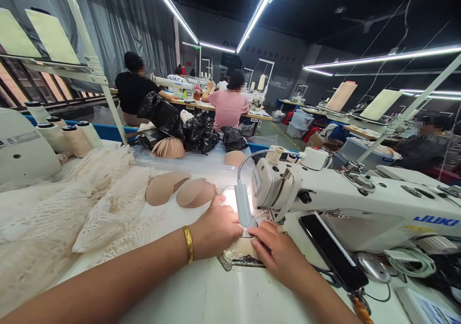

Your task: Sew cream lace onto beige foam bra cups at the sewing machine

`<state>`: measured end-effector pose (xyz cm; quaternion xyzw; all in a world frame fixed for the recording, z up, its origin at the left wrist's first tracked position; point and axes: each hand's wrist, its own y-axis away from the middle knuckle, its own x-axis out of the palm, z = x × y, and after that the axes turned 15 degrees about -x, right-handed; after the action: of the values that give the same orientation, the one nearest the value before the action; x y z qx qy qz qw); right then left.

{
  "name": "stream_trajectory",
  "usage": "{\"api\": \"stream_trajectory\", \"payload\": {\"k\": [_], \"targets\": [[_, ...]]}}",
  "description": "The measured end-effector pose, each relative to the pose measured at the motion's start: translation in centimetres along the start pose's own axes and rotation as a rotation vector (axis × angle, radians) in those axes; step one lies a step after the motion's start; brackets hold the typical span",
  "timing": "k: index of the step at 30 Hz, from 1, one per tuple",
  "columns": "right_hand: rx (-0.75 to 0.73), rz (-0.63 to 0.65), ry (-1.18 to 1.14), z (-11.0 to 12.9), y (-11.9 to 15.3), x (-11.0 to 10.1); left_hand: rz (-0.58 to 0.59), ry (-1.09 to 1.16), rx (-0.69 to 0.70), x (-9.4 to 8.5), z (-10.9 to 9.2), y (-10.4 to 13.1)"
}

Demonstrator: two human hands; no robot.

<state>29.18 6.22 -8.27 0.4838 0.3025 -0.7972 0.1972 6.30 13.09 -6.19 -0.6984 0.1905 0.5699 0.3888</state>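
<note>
My left hand (218,228), with a gold bracelet on its wrist, is curled at the left of the needle area, its fingers pressed together on something I cannot make out. My right hand (271,247) rests at the front right of the needle area, its fingertips near a metal plate; what they touch is too small to tell. A grey lamp (243,204) on a bendy neck shines down between them and hides part of the work. The white sewing machine (345,194) stands to the right. Beige cup pads (196,193) are stacked beyond my left hand.
White lace fabric (46,228) is heaped at the left. A black phone (333,252) and a silver mouse (372,267) lie right of my right hand. Thread cones (77,139) stand at the back left. Black plastic bags (200,131) and people at other machines are beyond.
</note>
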Motion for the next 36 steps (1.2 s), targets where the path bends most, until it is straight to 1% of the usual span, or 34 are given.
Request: {"api": "stream_trajectory", "payload": {"k": [3, 5, 6, 7, 9, 11, 12, 13, 14, 15, 17, 18, 19, 20, 21, 22, 23, 25, 26, 27, 28, 30, 31, 33, 34, 36], "targets": [[0.021, 0.0, 0.046, -0.3, 0.0, 0.2, -0.016, 0.003, -0.01, 0.0, 0.4, -0.6], [0.012, -0.013, 0.075, -0.4, 0.1, 0.3, -0.011, -0.024, -0.032, 0.0, 0.1, -0.4], [-0.005, -0.026, 0.088, -0.5, 0.1, 0.4, -0.003, -0.052, -0.049, 0.0, -0.4, 0.0], [-0.024, -0.04, 0.1, -0.6, 0.3, 0.5, 0.003, -0.083, -0.066, -0.1, -1.1, 0.8], [-0.078, -0.078, 0.126, -1.0, 0.7, 1.0, 0.017, -0.127, -0.075, -0.3, -2.8, 3.1], [-0.132, -0.142, 0.161, -1.8, 1.2, 1.7, 0.025, -0.108, -0.03, -0.8, -4.4, 6.0], [-0.155, -0.173, 0.172, -2.4, 1.5, 2.1, 0.015, -0.094, -0.024, -1.2, -4.9, 7.6], [-0.171, -0.196, 0.184, -3.0, 1.7, 2.5, 0.001, -0.089, -0.046, -1.6, -5.2, 9.2], [-0.193, -0.214, 0.187, -3.5, 1.8, 2.9, -0.013, -0.094, -0.103, -2.2, -5.2, 10.7], [-0.207, -0.23, 0.186, -4.0, 1.9, 3.2, -0.032, -0.112, -0.198, -2.9, -5.0, 12.2], [-0.225, -0.245, 0.176, -4.4, 1.8, 3.4, -0.041, -0.161, -0.466, -4.3, -3.9, 14.8], [-0.226, -0.246, 0.168, -4.2, 1.6, 3.3, -0.018, -0.177, -0.604, -5.0, -3.2, 15.8], [-0.227, -0.245, 0.158, -3.8, 1.4, 3.1, 0.01, -0.174, -0.721, -5.6, -2.5, 16.7], [-0.23, -0.238, 0.145, -3.1, 1.1, 2.7, 0.029, -0.137, -0.802, -6.1, -2.0, 17.3], [-0.24, -0.224, 0.124, -2.2, 0.7, 2.3, 0.035, -0.058, -0.838, -6.6, -1.6, 17.8], [-0.255, -0.212, 0.098, -1.0, 0.4, 1.8, 0.023, 0.062, -0.833, -7.1, -1.6, 18.0], [-0.279, -0.197, 0.064, 0.5, 0.2, 1.2, -0.008, 0.209, -0.796, -7.6, -1.7, 18.1], [-0.334, -0.186, -0.025, 3.9, -0.1, 0.2, -0.056, 0.511, -0.678, -8.5, -2.6, 17.6], [-0.368, -0.192, -0.079, 5.8, -0.1, -0.1, -0.05, 0.635, -0.625, -8.9, -3.2, 17.2], [-0.367, -0.157, -0.147, 7.6, -0.1, -0.4, -0.026, 0.734, -0.588, -9.0, -3.7, 16.6], [-0.323, -0.115, -0.241, 9.2, -0.2, -0.5, 0.011, 0.821, -0.574, -9.1, -4.1, 16.0], [-0.162, -0.052, -0.447, 11.7, -0.6, -0.2, 0.104, 1.007, -0.606, -8.6, -4.5, 14.7], [-0.093, -0.054, -0.53, 12.5, -0.9, 0.1, 0.147, 1.098, -0.643, -8.3, -4.4, 14.1], [0.022, -0.1, -0.648, 12.9, -1.6, 0.6, 0.226, 1.211, -0.726, -7.5, -3.7, 13.4], [0.063, -0.13, -0.677, 12.7, -1.8, 0.7, 0.249, 1.201, -0.761, -7.2, -3.1, 13.3], [0.113, -0.176, -0.705, 12.1, -1.8, 0.6, 0.244, 1.034, -0.814, -6.8, -1.7, 14.1]]}}
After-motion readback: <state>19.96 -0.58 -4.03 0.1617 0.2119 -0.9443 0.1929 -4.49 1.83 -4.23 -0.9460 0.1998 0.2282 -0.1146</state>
